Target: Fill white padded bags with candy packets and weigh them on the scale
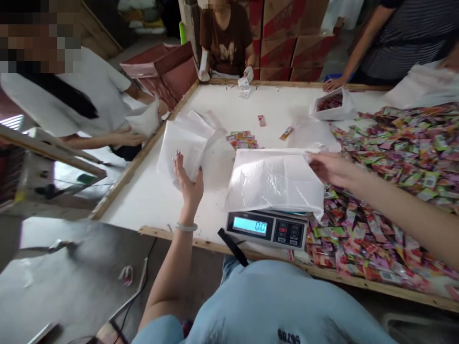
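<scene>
A white plastic bag (276,179) lies flat over the digital scale (267,230), whose display reads 0.0. My right hand (332,168) pinches the upper right corner of this bag. My left hand (189,179), with a pale bracelet at the wrist, is raised with its fingers apart against another translucent white bag (186,143). Right of the scale spreads a large pile of small colourful packets (373,229). Beyond the scale is a small cluster of similar packets (244,139), with two single ones near it.
Across the white table (132,200) a person in brown (229,38) holds a small white item. Another person in white (89,91) holds a bag at the left. At the back right, a person's hand rests near an open bag of packets (330,104).
</scene>
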Available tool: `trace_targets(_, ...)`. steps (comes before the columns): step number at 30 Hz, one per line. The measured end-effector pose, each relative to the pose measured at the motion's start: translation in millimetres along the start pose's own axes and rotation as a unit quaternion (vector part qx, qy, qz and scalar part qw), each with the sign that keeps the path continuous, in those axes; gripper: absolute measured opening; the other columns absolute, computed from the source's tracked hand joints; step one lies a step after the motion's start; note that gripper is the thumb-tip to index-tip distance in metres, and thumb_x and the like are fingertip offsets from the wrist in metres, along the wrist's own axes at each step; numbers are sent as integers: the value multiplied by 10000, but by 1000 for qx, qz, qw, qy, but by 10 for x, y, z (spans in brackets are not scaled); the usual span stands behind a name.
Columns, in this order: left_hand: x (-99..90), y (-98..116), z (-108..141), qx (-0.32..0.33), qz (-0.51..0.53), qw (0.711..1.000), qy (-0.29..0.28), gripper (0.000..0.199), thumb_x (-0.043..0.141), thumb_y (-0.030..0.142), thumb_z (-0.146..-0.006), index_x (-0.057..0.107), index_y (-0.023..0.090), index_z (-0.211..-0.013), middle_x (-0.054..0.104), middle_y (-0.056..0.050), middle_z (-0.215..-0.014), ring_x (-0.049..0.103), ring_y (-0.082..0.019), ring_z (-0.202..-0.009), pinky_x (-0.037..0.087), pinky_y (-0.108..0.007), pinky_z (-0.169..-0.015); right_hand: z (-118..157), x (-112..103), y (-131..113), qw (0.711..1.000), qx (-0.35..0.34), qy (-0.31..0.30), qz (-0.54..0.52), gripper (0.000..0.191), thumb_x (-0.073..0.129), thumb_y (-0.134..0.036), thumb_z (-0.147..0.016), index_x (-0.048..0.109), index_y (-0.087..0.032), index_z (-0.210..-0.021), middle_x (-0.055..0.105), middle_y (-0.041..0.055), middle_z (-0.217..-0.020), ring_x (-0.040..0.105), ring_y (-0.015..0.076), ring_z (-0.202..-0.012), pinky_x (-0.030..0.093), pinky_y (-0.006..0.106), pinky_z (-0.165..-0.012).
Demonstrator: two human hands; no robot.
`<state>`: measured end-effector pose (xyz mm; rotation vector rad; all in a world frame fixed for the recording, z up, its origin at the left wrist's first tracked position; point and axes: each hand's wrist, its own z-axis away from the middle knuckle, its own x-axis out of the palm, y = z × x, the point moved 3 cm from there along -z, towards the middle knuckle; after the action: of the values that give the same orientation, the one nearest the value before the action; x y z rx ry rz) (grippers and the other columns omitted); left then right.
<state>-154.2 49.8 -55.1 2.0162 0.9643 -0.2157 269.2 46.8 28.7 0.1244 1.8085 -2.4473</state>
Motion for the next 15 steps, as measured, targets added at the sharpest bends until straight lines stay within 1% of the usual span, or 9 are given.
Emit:
trace_targets(1,-82,18,48,1,-2,1000,-5,721,551,420,-1020,246,239,-1648,313,-159,-1722,206,-288,-1650,205,-557,-1346,24,-148,118,999,19,8,-27,250,703,-404,-916,620,-172,-877,718,90,-794,687,163,-721,623,274,-715)
trace_targets(3,-218,58,91,3,-6,1000,-15,666,529,430,-1037,287,263,-1635,322,-135,-1725,227,-281,-1645,240,-549,-1340,66,-506,312,993,66,60,-78,264,681,-423,-934,672,-159,-931,739,117,-888,708,172,-779,619,278,-745)
trace_targets(5,-277,128,79,6,-6,1000,-24,630,521,427,-1047,314,279,-1623,343,-120,-1718,265,-272,-1633,287,-542,-1326,119,-878,475,984,86,123,-96,217,684,-382,-923,702,-165,-924,734,118,-902,697,179,-757,599,292,-713)
trace_targets(6,-267,182,60,9,-4,1000,-30,617,518,424,-1051,322,281,-1619,356,-118,-1713,284,-270,-1626,307,-542,-1318,152,-1048,552,980,88,153,-94,169,689,-344,-908,709,-176,-906,726,109,-888,681,176,-727,579,295,-686)
trace_targets(8,-172,327,15,22,2,999,-46,599,509,425,-1059,332,281,-1613,387,-117,-1697,300,-276,-1620,318,-557,-1311,232,-1323,703,971,86,203,-90,66,691,-262,-873,715,-201,-868,707,86,-858,650,164,-686,543,297,-663)
trace_targets(10,0,513,-25,53,12,996,-72,595,503,431,-1066,331,284,-1616,409,-119,-1683,309,-284,-1615,314,-565,-1313,317,-1498,834,962,89,240,-95,42,678,-216,-849,719,-220,-844,689,81,-837,638,165,-675,529,311,-674)
trace_targets(12,198,707,-48,95,24,990,-99,585,496,428,-1072,331,293,-1617,419,-122,-1674,323,-284,-1608,308,-550,-1319,383,-1572,922,957,104,252,-100,58,667,-208,-836,716,-231,-814,691,97,-843,645,182,-690,528,336,-697)
trace_targets(15,445,933,-50,130,29,983,-130,553,481,411,-1083,341,310,-1608,416,-123,-1670,338,-279,-1599,321,-531,-1316,430,-1533,930,959,105,243,-97,51,674,-203,-801,714,-234,-795,709,116,-872,652,189,-716,527,343,-712)
